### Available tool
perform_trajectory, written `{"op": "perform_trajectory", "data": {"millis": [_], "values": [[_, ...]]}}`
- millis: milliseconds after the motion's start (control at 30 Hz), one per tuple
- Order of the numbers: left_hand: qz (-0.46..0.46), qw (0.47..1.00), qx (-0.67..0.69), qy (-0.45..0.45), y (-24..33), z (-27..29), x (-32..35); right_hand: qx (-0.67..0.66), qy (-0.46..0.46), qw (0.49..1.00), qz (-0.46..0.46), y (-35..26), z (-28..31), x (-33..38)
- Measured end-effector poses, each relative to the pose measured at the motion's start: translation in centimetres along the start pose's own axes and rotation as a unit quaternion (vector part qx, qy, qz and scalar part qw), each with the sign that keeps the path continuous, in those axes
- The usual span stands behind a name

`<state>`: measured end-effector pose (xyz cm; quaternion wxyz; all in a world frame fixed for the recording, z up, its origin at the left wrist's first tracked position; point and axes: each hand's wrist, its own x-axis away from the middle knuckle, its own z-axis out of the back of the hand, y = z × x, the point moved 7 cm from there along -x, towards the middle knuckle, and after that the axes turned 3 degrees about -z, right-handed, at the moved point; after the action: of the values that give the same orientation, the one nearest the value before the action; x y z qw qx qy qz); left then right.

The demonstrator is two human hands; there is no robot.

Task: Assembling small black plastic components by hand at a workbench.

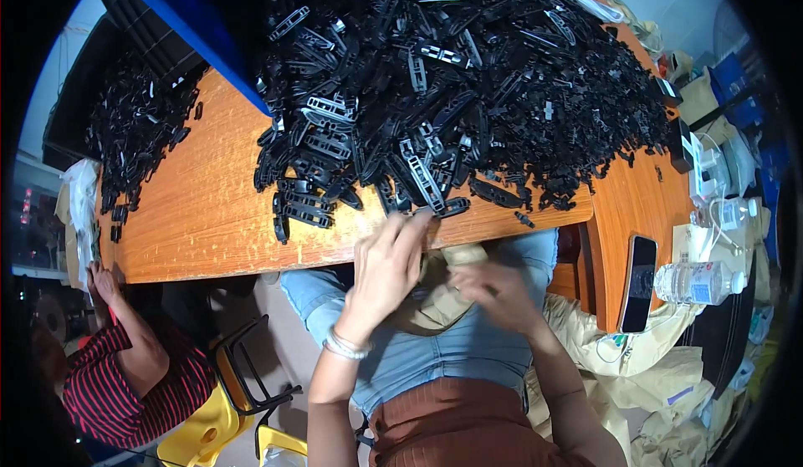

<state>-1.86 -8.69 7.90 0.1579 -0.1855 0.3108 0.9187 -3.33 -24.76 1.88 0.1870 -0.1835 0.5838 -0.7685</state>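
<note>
A large pile of small black plastic parts (393,74) covers much of the wooden table (201,208), with long slotted pieces toward the front. My left hand (387,268) is at the table's front edge, fingers bent together beside a long slotted black part (425,184); whatever the fingertips hold is too blurred to make out. Over my lap lies an open tan paper bag (431,308). Close to the bag's right side is my right hand (499,291), its fingers smeared by motion, so their grip does not show.
A blue panel (205,36) rises at the far left, beside another heap of black parts (138,132). On the right lie a phone (639,285) and a water bottle (698,283). Another person (138,375) sits at left near a yellow chair (205,429).
</note>
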Motion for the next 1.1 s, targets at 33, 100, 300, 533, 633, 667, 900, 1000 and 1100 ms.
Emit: {"op": "perform_trajectory", "data": {"millis": [33, 100, 300, 533, 633, 667, 900, 1000, 1100], "values": [[-0.032, 0.998, -0.053, -0.012, 0.5, -0.2, -1.5, 0.071, 0.112, 0.991, 0.006, 0.1, 2.1, 0.5], [-0.067, 0.992, -0.108, -0.022, 0.8, -0.7, -3.6, 0.220, 0.265, 0.937, 0.067, -0.3, 5.4, 0.8], [-0.154, 0.970, -0.174, -0.077, 0.5, -2.0, -5.3, 0.409, 0.373, 0.825, 0.113, -1.8, 7.4, -0.7], [0.049, 0.967, 0.230, 0.099, -1.2, -0.8, -1.1, -0.171, 0.286, 0.942, 0.040, 0.7, 6.4, -0.5], [0.149, 0.917, 0.370, 0.024, -0.9, -3.1, 1.1, -0.444, 0.160, 0.882, 0.001, 1.2, 4.3, -1.0], [0.165, 0.912, 0.375, 0.006, -0.8, -3.5, 1.6, -0.445, 0.158, 0.882, 0.001, 1.2, 4.1, -0.9], [0.281, 0.847, 0.452, -0.004, 0.1, -4.0, 3.3, -0.270, 0.207, 0.940, 0.000, -1.6, 3.5, 0.1], [0.268, 0.812, 0.517, 0.044, 0.8, -4.4, 4.0, -0.239, 0.269, 0.933, 0.011, -2.3, 2.9, 0.2], [0.278, 0.799, 0.529, 0.059, 1.2, -4.6, 3.6, -0.244, 0.240, 0.940, 0.018, -2.5, 2.3, 0.1]]}}
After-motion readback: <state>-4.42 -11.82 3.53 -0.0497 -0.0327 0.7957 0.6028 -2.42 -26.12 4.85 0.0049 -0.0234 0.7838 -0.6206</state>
